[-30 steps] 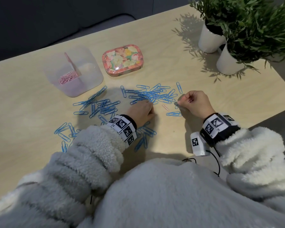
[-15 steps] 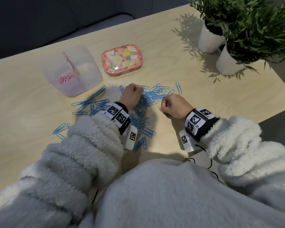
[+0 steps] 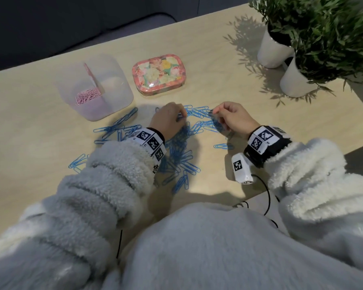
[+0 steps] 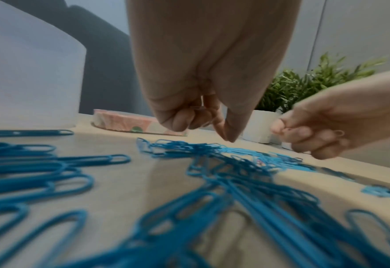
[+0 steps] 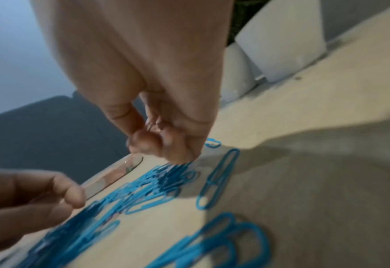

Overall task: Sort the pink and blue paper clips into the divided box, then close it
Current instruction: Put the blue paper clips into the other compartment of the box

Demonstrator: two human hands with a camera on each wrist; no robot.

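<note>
Nearest you, blue paper clips (image 3: 181, 162) lie scattered on the wooden table (image 3: 249, 101), the densest heap under and between your 2 wrists, with looser strays at the table's left side. Your left hand (image 3: 168, 120) hangs just above the heap; the left wrist view shows its fingers (image 4: 182, 119) curled in, thumb and forefinger tips pressed together pointing down at the clips. Whether they pinch a clip: cannot tell. Your right hand (image 3: 232, 118) is also low over the heap, fingers bunched; the left wrist view shows small pink clips (image 4: 288, 129) pinched at its fingertips, and the right wrist view is too blurred to add detail. Beyond your hands, to the left, the clear divided box (image 3: 96, 88) stands open; its left compartment holds a pile of pink paper clips (image 3: 86, 96), its right compartment shows no clips, and a pink divider (image 3: 92, 77) runs between them. Just right of it lies the floral lid (image 3: 158, 73), flat on the table. Far right: 2 white pots of green plants (image 3: 314, 32).
</note>
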